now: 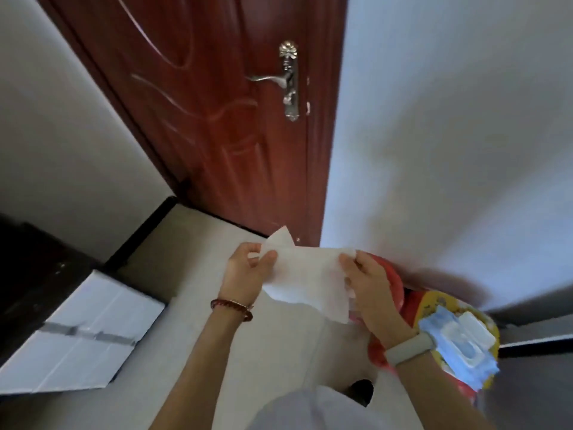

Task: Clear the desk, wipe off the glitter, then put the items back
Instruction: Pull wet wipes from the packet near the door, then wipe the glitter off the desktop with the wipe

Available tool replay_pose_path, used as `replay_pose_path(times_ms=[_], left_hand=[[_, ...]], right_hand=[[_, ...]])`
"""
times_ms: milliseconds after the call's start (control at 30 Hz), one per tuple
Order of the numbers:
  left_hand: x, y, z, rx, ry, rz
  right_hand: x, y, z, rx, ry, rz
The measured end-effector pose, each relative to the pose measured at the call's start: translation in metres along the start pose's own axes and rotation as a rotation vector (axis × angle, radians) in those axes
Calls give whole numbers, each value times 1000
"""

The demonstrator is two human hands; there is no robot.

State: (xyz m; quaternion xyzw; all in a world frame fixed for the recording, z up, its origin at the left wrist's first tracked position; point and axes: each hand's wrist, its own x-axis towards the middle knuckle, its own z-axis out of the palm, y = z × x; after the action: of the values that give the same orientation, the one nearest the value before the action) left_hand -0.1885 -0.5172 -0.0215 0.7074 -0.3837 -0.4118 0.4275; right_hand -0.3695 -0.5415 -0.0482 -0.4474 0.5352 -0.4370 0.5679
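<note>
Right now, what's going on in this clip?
A person is holding a white wipe spread between both hands, the left hand pinching one end and the right hand the other. They stand near a red-brown door, which is shut, and a white wall. A blue pack of wipes lies on a red and yellow package by the right wrist. No desk is in view, so wiping has not begun here.

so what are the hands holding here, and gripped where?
A white wet wipe, stretched between both hands. Left hand pinches its upper left corner; right hand pinches the right edge near the top. The lower part hangs free.
</note>
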Motion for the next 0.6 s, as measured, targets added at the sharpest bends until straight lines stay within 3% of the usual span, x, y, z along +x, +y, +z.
replay_pose_path(times_ms=[100, 233, 333, 433, 500, 600], left_hand=[[-34, -31, -79, 18, 144, 68], [-86, -67, -173, 92, 223, 47], [-124, -100, -237, 290, 340, -33], [-158, -136, -289, 343, 489, -95], [-179, -156, -319, 175, 589, -147], [-194, -174, -343, -14, 695, -220]], right_hand=[[-21, 2, 69, -69, -142, -55], [-55, 6, 157, -279, -557, -161], [-84, 15, 224, -621, -771, -476], [-111, 26, 286, -730, -930, -646], [-128, 32, 329, -694, -1039, -638], [-150, 41, 379, -614, -1140, -363]])
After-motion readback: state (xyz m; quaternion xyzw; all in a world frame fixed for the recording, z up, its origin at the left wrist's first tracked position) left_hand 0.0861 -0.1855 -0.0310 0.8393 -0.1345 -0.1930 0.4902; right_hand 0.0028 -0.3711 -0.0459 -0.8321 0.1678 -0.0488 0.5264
